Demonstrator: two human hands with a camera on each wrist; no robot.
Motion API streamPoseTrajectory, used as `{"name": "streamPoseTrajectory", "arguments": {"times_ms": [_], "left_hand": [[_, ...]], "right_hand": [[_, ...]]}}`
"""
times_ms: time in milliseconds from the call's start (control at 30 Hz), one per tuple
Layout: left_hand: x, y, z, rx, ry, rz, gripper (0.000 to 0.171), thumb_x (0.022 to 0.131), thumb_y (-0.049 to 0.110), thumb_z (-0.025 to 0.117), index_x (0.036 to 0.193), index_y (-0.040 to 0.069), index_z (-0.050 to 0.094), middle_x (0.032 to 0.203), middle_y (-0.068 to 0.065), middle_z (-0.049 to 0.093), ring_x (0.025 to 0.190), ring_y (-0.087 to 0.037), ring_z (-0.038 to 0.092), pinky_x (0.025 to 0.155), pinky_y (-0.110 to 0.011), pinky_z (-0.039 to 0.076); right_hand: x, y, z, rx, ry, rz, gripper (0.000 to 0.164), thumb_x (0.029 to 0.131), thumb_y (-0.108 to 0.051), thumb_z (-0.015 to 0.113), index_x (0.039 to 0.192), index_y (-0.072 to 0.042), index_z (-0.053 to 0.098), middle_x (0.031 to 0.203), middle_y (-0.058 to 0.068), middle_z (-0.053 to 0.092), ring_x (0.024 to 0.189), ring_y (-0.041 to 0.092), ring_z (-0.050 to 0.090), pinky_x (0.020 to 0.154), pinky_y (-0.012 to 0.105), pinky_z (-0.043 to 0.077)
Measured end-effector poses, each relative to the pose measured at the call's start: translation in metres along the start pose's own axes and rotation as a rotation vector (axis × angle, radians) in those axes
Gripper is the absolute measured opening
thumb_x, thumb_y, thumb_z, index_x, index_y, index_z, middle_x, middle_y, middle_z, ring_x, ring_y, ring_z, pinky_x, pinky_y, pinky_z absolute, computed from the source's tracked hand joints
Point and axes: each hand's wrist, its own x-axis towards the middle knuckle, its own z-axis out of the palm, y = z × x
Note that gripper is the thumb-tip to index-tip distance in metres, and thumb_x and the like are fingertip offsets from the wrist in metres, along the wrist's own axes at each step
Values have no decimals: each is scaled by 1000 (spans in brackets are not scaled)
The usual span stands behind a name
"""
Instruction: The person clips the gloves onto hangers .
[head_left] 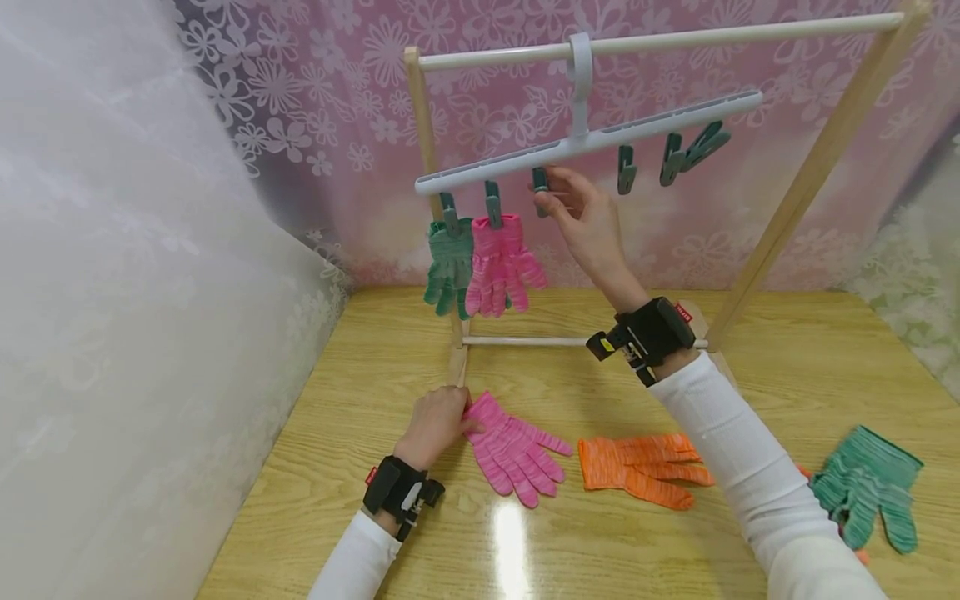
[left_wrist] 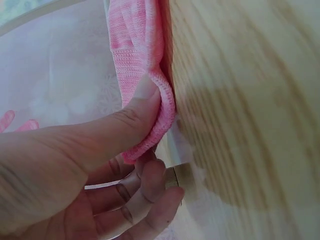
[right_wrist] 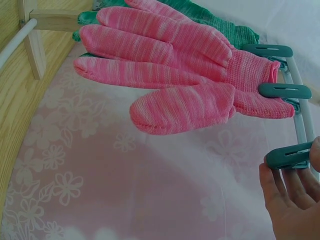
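Observation:
My right hand [head_left: 588, 221] pinches a dark green clothespin [head_left: 540, 192] that hangs from the pale grey hanger [head_left: 517, 161]; the same clothespin [right_wrist: 290, 156] shows between thumb and fingers in the right wrist view. On the table, my left hand [head_left: 437, 421] holds the cuff of a pink knit glove [head_left: 517, 450]. The left wrist view shows the thumb on the cuff edge [left_wrist: 165, 102] and fingers beneath it. Left of my right hand, a second pink glove [head_left: 501, 262] and a green glove [head_left: 450, 262] hang from clothespins, fingers downward.
An orange glove [head_left: 637, 468] lies on the table [head_left: 315, 467] to the right. Green gloves [head_left: 873, 483] lie at far right, partly behind my right sleeve. Several clothespins [head_left: 671, 158] dangle at the hanger's right. The hanger hooks over a white rod [head_left: 675, 40] on a wooden frame [head_left: 813, 175].

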Motion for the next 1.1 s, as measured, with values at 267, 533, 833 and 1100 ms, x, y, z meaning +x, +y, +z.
{"name": "streamPoseTrajectory", "arguments": {"times_ms": [267, 533, 833, 1100], "left_hand": [[7, 3, 5, 24, 1, 37, 34, 74, 41, 73, 75, 13, 54, 61, 4, 46, 56, -12, 44, 42, -28, 37], [15, 7, 5, -125, 47, 44, 28, 81, 34, 69, 93, 10, 59, 61, 4, 46, 53, -9, 42, 42, -23, 32], [21, 8, 4, -247, 143, 74, 25, 83, 28, 67, 101, 12, 62, 75, 1, 64, 58, -5, 51, 48, -23, 45], [28, 17, -3, -371, 223, 75, 22, 82, 28, 68, 97, 12, 67, 79, 0, 70, 69, -3, 59, 58, -24, 52]], "right_hand": [[-1, -4, 0, 19, -5, 14, 39, 90, -18, 58, 126, -1, 54, 118, 19, 63, 103, 20, 59, 94, 39, 49], [-1, -4, 1, 25, -8, -8, 40, 89, -13, 58, 126, 2, 53, 118, 21, 63, 102, 20, 59, 94, 41, 49], [-2, -5, 1, 41, 4, -10, 40, 89, -12, 59, 126, 2, 53, 118, 21, 61, 101, 20, 60, 92, 37, 50], [-4, -7, 4, 52, 5, -13, 40, 89, -12, 59, 125, 3, 53, 117, 21, 62, 101, 21, 60, 93, 36, 50]]}}
